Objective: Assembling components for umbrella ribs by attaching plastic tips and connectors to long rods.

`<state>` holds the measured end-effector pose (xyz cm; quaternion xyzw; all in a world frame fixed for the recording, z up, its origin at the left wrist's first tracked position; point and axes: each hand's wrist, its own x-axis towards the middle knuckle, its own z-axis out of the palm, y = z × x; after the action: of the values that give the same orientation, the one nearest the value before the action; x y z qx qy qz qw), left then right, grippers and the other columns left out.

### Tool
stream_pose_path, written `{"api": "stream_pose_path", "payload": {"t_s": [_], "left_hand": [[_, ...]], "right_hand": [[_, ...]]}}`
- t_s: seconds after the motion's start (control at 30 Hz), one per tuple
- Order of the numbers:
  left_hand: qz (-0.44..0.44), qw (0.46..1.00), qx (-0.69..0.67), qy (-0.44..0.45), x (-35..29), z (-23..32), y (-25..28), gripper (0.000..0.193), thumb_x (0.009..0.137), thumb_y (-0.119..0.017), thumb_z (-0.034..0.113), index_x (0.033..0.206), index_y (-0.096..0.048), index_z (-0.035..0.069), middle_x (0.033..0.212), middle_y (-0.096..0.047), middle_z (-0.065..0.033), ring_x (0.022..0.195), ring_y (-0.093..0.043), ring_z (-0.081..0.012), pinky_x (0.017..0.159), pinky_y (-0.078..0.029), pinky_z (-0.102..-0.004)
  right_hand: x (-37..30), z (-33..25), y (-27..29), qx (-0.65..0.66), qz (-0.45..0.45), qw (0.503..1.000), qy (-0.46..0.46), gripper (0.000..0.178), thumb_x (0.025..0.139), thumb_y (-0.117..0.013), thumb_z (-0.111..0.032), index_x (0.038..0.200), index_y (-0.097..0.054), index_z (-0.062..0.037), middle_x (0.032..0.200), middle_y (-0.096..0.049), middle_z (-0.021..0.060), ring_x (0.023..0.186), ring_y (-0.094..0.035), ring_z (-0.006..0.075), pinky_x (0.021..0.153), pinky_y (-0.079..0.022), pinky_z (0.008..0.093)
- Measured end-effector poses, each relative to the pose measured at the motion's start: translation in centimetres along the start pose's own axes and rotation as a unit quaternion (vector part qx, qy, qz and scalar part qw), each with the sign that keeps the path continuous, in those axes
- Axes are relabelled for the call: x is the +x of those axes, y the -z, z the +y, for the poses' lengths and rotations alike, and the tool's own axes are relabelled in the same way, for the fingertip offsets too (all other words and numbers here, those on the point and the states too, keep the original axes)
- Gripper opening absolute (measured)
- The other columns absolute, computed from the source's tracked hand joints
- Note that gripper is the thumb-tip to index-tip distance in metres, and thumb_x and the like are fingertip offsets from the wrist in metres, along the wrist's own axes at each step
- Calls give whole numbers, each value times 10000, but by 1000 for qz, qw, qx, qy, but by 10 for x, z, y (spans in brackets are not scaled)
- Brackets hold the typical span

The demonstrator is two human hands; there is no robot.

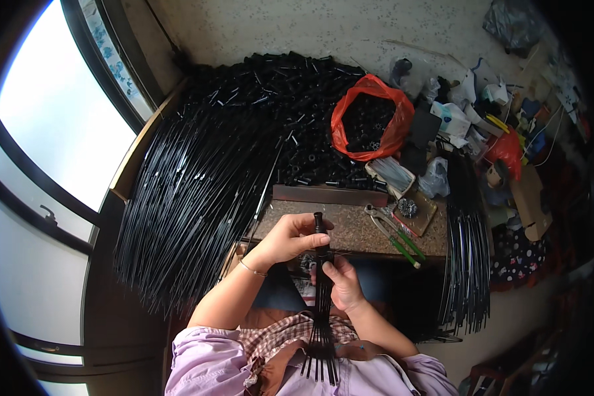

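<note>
Upright in front of my body is an umbrella frame (323, 290), a black tubular head with thin black ribs fanning out below. My left hand (289, 239) is closed round its upper end, with the thumb across the tube and the tip sticking out above. Lower down, my right hand (343, 284) grips the same piece from the right side, thumb against the ribs. Just beyond my hands is the speckled bench top (287, 224). Pliers with green handles (396, 237) rest at its front edge, right of my hands.
Long black rods (185, 211) hang over the bench at left, and more rods (467, 257) at right. Black tubes (264, 86) are heaped behind a metal bar (330, 195). A red bag (340, 125) holds small black parts. A wire coil (408, 208) lies near the pliers.
</note>
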<state>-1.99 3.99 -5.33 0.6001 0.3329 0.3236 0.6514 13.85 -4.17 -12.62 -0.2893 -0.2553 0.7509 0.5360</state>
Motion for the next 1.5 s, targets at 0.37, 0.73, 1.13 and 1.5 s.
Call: {"api": "stream_pose_path", "payload": {"t_s": [0.37, 0.73, 1.13, 1.5], "left_hand": [[46, 956, 272, -98, -7, 12, -4, 296, 778, -700, 191, 1006, -602, 31, 660, -618, -74, 584, -562, -79, 550, -453, -240], [60, 959, 270, -55, -13, 6, -9, 242, 804, -681, 155, 878, -518, -8, 652, -603, -43, 559, -574, -88, 487, -452, -215], [121, 991, -36, -48, -29, 4, -21, 287, 828, -659, 229, 959, -566, -8, 750, -586, -10, 729, -551, -71, 608, -466, -220], [71, 972, -204, -94, -50, -36, -36, 247, 760, -670, -12, 999, -610, -14, 1089, -516, -103, 857, -568, -152, 740, -483, -274]], "right_hand": [[6, 0, 3, 22, -39, 998, -32, 215, 839, -629, -231, 967, -558, -74, 811, -618, 86, 711, -597, 174, 661, -489, 294], [8, -3, 4, 28, -73, 994, -76, 276, 829, -643, -255, 991, -570, -44, 817, -618, 72, 701, -582, 138, 640, -475, 268], [4, -7, -2, -4, -93, 995, -39, 273, 833, -642, -234, 990, -525, -44, 845, -608, 78, 708, -578, 141, 658, -472, 276], [-4, -7, 7, 39, -115, 992, -28, 285, 807, -661, -198, 1055, -571, -90, 855, -612, 65, 759, -601, 194, 686, -516, 358]]}}
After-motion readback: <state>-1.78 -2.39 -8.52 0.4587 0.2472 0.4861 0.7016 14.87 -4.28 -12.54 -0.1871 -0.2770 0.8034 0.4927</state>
